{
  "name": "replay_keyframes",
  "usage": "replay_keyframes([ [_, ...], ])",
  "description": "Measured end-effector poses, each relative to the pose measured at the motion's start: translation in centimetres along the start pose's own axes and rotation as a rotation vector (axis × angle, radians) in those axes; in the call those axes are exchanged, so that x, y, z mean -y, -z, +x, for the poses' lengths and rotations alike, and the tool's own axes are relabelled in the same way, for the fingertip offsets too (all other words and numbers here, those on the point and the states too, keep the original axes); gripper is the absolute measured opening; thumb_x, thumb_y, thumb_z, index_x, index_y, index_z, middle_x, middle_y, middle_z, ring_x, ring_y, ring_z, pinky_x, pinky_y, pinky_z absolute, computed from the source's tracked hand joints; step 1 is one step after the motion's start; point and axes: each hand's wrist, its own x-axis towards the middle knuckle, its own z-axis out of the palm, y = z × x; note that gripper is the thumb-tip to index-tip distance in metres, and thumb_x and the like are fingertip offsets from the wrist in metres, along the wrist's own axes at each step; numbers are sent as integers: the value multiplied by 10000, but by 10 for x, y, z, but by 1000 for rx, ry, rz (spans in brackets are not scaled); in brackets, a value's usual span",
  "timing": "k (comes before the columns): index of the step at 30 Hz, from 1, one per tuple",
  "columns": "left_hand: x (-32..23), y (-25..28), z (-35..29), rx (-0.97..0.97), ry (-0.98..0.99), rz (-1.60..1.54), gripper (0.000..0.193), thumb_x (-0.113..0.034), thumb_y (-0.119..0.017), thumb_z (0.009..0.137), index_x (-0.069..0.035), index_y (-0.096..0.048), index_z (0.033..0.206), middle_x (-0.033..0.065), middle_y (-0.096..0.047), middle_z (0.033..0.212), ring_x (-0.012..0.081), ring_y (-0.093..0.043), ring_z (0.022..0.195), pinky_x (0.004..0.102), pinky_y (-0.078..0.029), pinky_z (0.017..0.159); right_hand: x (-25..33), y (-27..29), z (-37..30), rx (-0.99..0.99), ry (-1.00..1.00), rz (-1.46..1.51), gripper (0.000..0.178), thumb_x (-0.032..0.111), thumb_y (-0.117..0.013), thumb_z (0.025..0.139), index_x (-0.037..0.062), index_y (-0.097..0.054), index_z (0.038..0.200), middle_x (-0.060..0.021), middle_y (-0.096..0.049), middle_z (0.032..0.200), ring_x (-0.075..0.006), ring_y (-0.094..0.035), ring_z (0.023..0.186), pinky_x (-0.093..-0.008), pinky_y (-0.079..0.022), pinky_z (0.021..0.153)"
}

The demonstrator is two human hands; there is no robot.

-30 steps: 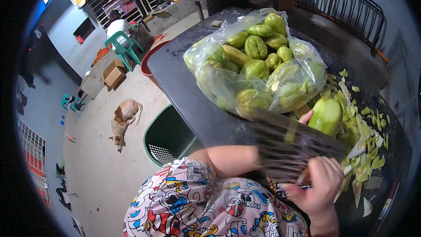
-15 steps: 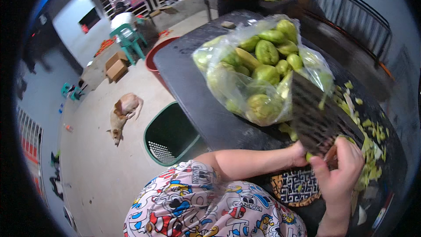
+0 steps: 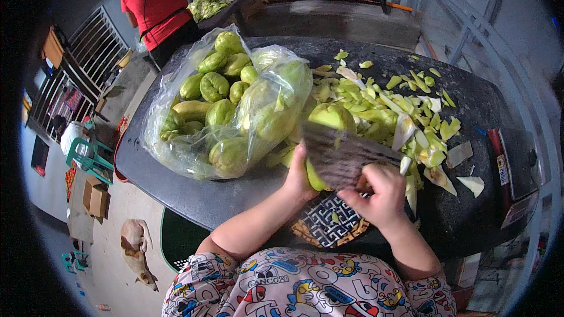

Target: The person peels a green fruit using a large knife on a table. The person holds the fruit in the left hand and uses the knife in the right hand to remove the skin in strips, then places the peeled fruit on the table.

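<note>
A wide, dark cleaver (image 3: 349, 155) is in my right hand (image 3: 382, 195), its fingers closed round the handle. The blade is smeared by motion and lies across a green chayote (image 3: 316, 177). My left hand (image 3: 301, 179) grips that chayote, and the blade hides most of it. Just beyond the blade shows another rounded green chayote surface (image 3: 332, 115); whether it is a separate fruit I cannot tell. To the left of my hands, a clear plastic bag (image 3: 158, 152) stands open with several whole chayotes (image 3: 214, 86) inside.
Peelings and cut pieces (image 3: 382, 111) spread over the dark table (image 3: 194, 199). A patterned round mat (image 3: 332, 229) lies under my hands. A dark red-edged object (image 3: 511, 164) sits at right. A green basket (image 3: 176, 238) and a dog (image 3: 135, 246) are at lower left; a person in red (image 3: 155, 6) stands behind.
My view has swung to the right, so the bag and hands appear further left and more peelings show. The cleaver blade now lies flatter across the chayote.
</note>
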Motion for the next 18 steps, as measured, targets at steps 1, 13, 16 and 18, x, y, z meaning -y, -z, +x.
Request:
replay_keyframes([
  [1,5,14,5,-32,5,8,653,-547,-423,896,-33,-448,1298,182,-525,1256,335,-540,1116,491,-438,963,1,-3,-2,19,47,-30,551,533,-734,695,79,-441,582,-65,-458,516,-276,-514,480,-356,-388,469],
  [13,2,-13,-12,47,35,173,765,-665,-406,868,-68,-389,1345,166,-476,1284,291,-485,1154,431,-355,1044,12,-5,-10,96,166,-81,588,630,-670,703,124,-408,559,-26,-459,505,-227,-509,461,-331,-392,477],
  [16,5,-12,-9,123,-172,619,816,-672,-421,840,-73,-331,1387,162,-437,1342,296,-462,1206,438,-352,1049,-7,-1,-3,18,105,-140,579,605,-662,734,85,-448,593,-53,-462,510,-258,-508,464,-346,-386,464],
  [18,-4,-13,-15,92,-72,314,877,-672,-454,808,-75,-266,1423,163,-385,1395,294,-421,1261,426,-335,1061,-34,5,4,-36,-83,-141,544,527,-668,775,43,-475,621,-75,-484,520,-256,-509,466,-337,-378,457],
])
